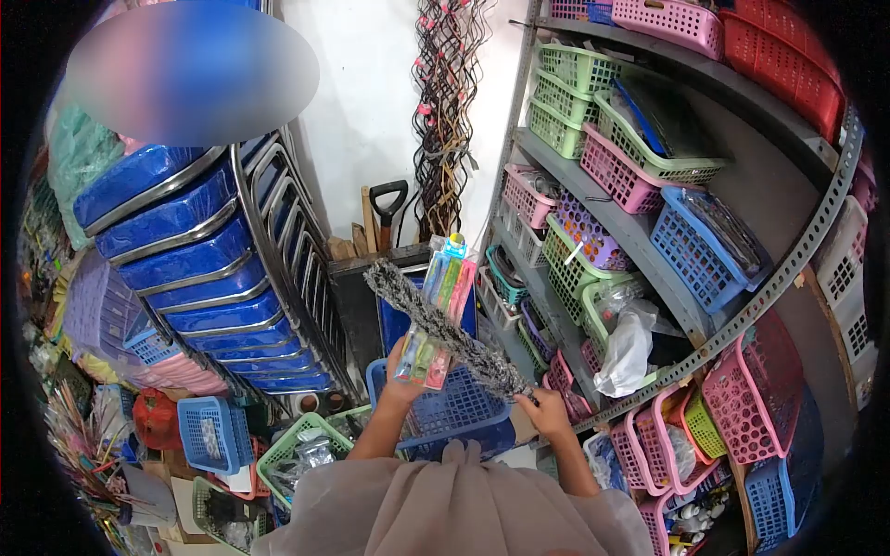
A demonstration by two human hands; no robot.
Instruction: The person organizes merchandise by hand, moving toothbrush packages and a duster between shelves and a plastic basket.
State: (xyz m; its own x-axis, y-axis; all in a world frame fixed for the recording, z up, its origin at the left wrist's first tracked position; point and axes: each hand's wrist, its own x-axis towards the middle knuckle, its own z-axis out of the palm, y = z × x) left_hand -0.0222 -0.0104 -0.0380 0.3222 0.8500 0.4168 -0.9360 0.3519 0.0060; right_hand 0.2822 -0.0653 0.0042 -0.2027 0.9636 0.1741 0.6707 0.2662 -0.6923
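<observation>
Pack (445, 278), probably light, stiff and slick, clamped at its lower end by left hand (401, 371); right hand (547, 413), apart, grips handle of soft duster (443, 330) slanting above both.

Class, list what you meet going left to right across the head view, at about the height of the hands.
Stacked blue chairs → left hand holding a packet → right hand holding a duster → white bag → red basket.
</observation>
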